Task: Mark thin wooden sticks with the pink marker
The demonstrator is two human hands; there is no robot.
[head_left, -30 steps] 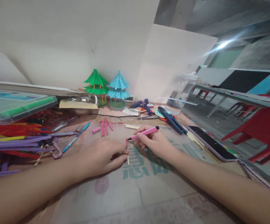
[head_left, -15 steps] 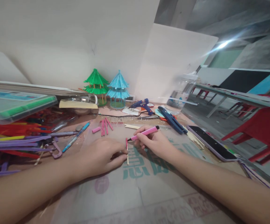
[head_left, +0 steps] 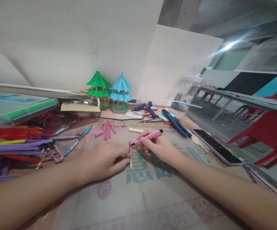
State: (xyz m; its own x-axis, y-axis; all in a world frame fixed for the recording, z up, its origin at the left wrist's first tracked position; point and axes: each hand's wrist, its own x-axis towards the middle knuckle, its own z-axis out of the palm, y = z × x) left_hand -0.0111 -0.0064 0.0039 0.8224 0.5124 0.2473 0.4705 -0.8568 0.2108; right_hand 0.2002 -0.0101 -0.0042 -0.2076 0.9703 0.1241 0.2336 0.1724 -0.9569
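My left hand (head_left: 108, 159) rests on the plastic sheet, its thumb and fingertips closed on a thin wooden stick (head_left: 131, 164). The far part of that stick is pink, while the near end is bare pale wood. In my right hand (head_left: 156, 145) is a pink marker (head_left: 149, 136), held like a pen. Its dark tip touches or nearly touches the coloured part of the stick. Beyond my left hand lie several pink sticks (head_left: 106, 131) and a pink marker cap (head_left: 98, 134). A couple of uncoloured sticks (head_left: 135, 130) lie past my right hand.
Green (head_left: 98, 84) and blue (head_left: 121, 92) pagoda models stand at the back, near a glue gun (head_left: 145, 108). To the right are a blue utility knife (head_left: 176, 124) and a phone (head_left: 217, 145). Pipe cleaners (head_left: 16, 148), a blue pen (head_left: 78, 140) and a plastic case (head_left: 20, 107) crowd the left.
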